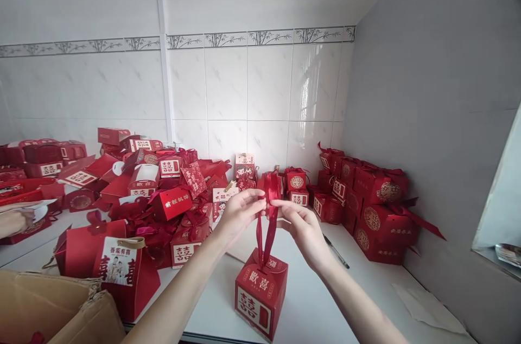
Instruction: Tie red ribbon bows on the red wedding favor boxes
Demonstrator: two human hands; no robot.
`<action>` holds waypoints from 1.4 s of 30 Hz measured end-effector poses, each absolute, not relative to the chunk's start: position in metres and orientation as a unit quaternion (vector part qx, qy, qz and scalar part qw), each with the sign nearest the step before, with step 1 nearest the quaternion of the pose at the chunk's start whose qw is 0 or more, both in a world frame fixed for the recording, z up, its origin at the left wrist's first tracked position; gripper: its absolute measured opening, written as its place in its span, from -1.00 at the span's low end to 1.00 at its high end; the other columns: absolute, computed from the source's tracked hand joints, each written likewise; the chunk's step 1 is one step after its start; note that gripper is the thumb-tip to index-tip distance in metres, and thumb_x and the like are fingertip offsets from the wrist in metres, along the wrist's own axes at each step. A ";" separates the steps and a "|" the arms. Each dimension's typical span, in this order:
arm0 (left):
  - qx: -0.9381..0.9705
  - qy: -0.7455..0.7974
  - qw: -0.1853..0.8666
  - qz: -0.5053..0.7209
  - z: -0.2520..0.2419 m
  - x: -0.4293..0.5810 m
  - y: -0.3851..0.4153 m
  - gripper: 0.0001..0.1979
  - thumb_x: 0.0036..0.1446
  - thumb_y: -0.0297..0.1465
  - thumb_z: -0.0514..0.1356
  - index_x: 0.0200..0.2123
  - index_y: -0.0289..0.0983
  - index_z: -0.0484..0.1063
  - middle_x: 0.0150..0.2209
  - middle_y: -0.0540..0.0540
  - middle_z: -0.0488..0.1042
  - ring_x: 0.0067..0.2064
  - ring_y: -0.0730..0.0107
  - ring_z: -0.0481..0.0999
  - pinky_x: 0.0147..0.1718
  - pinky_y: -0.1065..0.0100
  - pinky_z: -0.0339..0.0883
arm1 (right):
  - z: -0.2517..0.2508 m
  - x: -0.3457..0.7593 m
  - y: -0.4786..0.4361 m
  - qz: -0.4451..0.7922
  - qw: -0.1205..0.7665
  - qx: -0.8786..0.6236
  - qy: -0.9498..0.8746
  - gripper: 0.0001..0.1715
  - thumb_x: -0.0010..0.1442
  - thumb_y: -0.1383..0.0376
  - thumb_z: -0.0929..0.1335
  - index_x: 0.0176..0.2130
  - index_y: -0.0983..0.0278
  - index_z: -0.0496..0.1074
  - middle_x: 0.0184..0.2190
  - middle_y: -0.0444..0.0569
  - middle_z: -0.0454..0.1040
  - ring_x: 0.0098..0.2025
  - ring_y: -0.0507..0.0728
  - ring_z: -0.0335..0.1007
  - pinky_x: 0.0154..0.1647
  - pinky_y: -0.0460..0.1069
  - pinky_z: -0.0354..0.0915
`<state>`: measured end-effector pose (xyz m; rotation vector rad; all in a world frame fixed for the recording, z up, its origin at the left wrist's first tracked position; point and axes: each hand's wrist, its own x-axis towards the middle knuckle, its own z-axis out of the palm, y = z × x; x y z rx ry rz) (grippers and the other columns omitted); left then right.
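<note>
A small red gift box [261, 294] with white characters stands on the white table [317, 300] in front of me. Two strands of red ribbon [268, 208] rise from its top. My left hand [239, 214] and my right hand [299, 227] both pinch the ribbon above the box, fingertips nearly meeting at a loop. The ribbon is pulled taut and upright.
A loose heap of red gift boxes [134, 192] covers the table's left and back. Stacked ribboned boxes [370, 203] fill the right corner. A pen [336, 251] lies right of my hand. A cardboard carton [49, 311] sits bottom left. Another person's hand [14, 220] shows at the left edge.
</note>
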<state>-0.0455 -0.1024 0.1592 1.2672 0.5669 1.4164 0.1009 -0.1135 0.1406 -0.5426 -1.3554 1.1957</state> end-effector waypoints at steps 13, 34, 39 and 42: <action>0.651 0.543 0.063 0.527 0.130 -0.092 -0.108 -0.74 -0.06 -0.46 0.13 -0.22 -0.22 0.35 -0.07 -0.17 0.36 0.06 0.04 0.25 0.10 0.02 -0.09 | 0.122 0.148 -0.134 0.559 0.323 -0.345 -0.681 -0.54 0.06 -0.05 0.23 -0.57 0.25 0.20 -0.65 -0.13 0.36 -0.67 0.06 0.34 -0.72 -0.09 0.16; 0.804 0.451 0.358 0.148 0.083 -0.099 -0.136 -0.65 0.13 -0.19 0.03 -0.61 -0.25 0.12 -0.60 0.09 0.19 -0.53 0.49 0.18 -0.51 0.45 0.03 | 0.057 0.157 -0.132 0.597 0.229 -0.426 -0.640 -0.66 -0.07 0.12 0.43 -0.47 0.34 0.36 -0.63 -0.21 0.35 -0.59 -0.01 0.34 -0.57 -0.13 0.04; 0.769 0.417 0.467 0.130 0.074 -0.101 -0.136 -0.66 0.11 -0.17 0.09 -0.57 -0.29 0.21 -0.54 0.04 0.36 -0.45 0.47 0.33 -0.44 0.47 0.14 | 0.058 0.163 -0.126 0.615 0.167 -0.434 -0.637 -0.60 -0.14 0.08 0.46 -0.56 0.36 0.36 -0.68 -0.24 0.26 -0.65 -0.03 0.33 -0.66 -0.15 -0.04; 0.769 0.415 0.460 0.160 0.066 -0.103 -0.138 -0.63 0.11 -0.14 0.10 -0.57 -0.29 0.18 -0.54 0.04 0.34 -0.45 0.48 0.32 -0.46 0.48 0.13 | 0.057 0.163 -0.127 0.616 0.172 -0.443 -0.628 -0.56 -0.18 0.05 0.47 -0.57 0.35 0.33 -0.68 -0.26 0.22 -0.70 -0.08 0.24 -0.68 -0.15 -0.03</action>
